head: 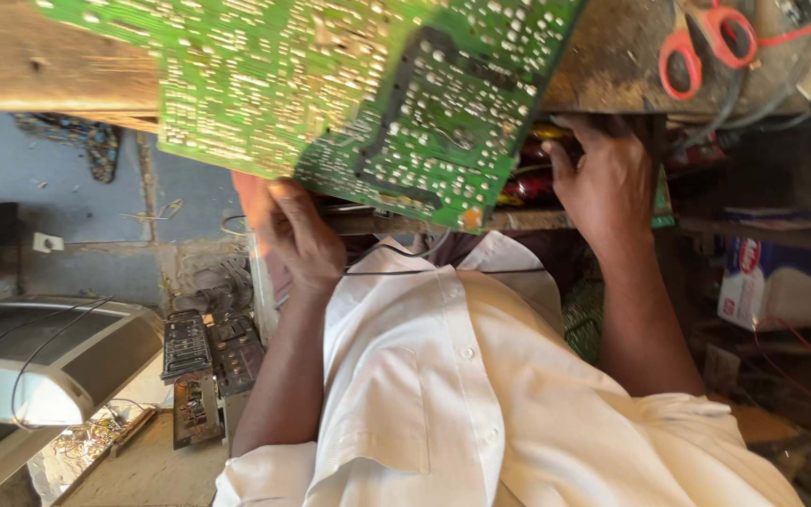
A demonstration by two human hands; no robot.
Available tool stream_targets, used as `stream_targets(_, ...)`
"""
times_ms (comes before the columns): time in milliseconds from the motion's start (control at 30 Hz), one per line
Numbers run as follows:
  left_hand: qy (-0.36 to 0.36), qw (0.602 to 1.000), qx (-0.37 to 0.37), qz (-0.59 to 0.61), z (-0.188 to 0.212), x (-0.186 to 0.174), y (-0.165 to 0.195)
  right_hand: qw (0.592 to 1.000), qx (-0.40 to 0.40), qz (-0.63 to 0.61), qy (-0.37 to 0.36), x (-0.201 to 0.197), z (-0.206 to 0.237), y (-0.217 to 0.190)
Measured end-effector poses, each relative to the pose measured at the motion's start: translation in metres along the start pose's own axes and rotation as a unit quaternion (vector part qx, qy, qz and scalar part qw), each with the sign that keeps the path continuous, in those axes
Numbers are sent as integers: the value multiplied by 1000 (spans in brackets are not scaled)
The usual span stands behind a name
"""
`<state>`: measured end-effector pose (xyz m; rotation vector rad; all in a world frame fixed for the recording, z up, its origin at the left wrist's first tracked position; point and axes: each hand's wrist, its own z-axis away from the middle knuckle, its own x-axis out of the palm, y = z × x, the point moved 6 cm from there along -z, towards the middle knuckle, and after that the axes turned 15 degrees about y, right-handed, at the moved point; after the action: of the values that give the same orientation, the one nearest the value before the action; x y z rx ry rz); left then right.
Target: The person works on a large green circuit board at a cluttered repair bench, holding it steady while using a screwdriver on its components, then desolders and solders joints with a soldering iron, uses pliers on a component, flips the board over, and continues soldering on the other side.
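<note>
- Closest to me is my white shirt (443, 394), with both forearms reaching away from it.
- My left hand (298, 235) is clenched on the near edge of the green circuit board (349, 84), thumb on top. The board lies solder side up, tilted, its far part over the wooden tabletop (49, 66).
- My right hand (603, 188) is in the dark shelf under the tabletop, among red wires (532, 183). Its fingertips are hidden, so I cannot tell whether it grips anything.
- Orange-handled scissors (706, 47) lie above, apart from both hands.
- I judge the hold is best kept on the bare edge, off the solder points, with the board steady.
</note>
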<state>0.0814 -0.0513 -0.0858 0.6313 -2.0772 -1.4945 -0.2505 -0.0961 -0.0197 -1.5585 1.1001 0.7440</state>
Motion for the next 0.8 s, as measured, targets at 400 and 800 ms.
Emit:
stream_targets(400,-37,999,-15,6,-8,12,27,996,-42,-49,64,-11,13,-1)
stream_targets(800,-71,997,28,10,-8,17,39,691,186,-687,126,-51,38,11)
